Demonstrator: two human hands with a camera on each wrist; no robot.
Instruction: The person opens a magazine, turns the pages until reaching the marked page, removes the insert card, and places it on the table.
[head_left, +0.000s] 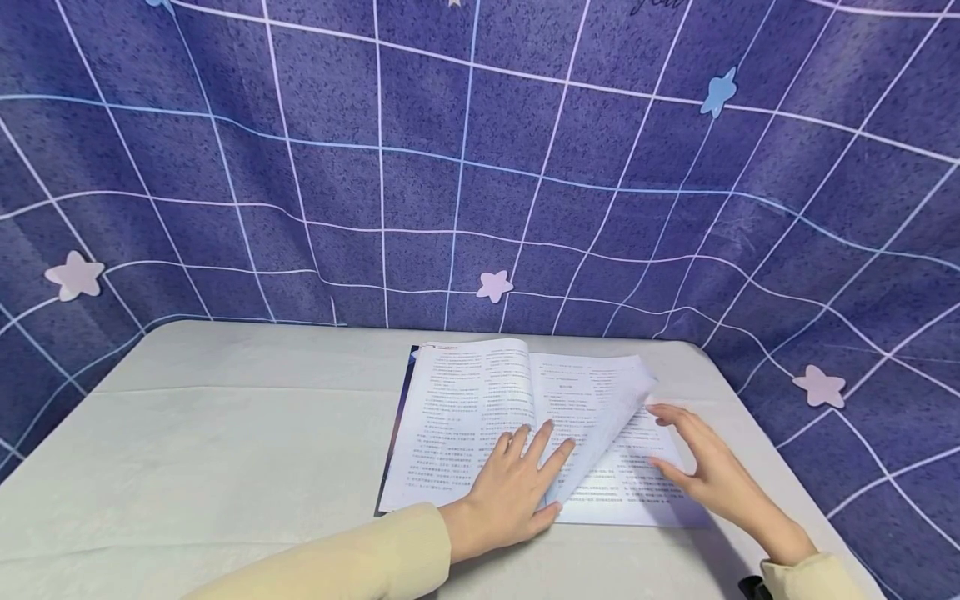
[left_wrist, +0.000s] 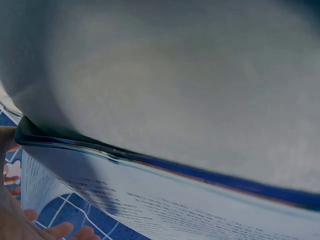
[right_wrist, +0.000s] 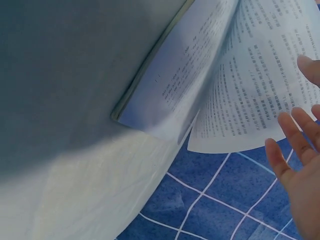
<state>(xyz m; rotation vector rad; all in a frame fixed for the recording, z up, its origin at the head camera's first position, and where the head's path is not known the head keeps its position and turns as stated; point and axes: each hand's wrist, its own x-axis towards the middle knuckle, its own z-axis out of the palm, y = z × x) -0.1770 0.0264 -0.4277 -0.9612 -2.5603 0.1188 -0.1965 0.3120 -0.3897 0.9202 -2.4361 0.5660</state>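
Observation:
An open book with printed pages lies on the table. A single right-hand page is lifted and curled over toward the left, with another printed page beneath it. My left hand rests across the lower middle of the book, fingers spread, beside the fold of the raised page. At the right edge of the book, my right hand is held with fingers apart, close to the curled page. In the right wrist view that hand has relaxed fingers near the raised page, with nothing gripped.
The table has a pale cloth cover with faint creases. Behind it and to both sides hangs a blue curtain with a grid pattern and stars. A dark object shows at the right sleeve's cuff.

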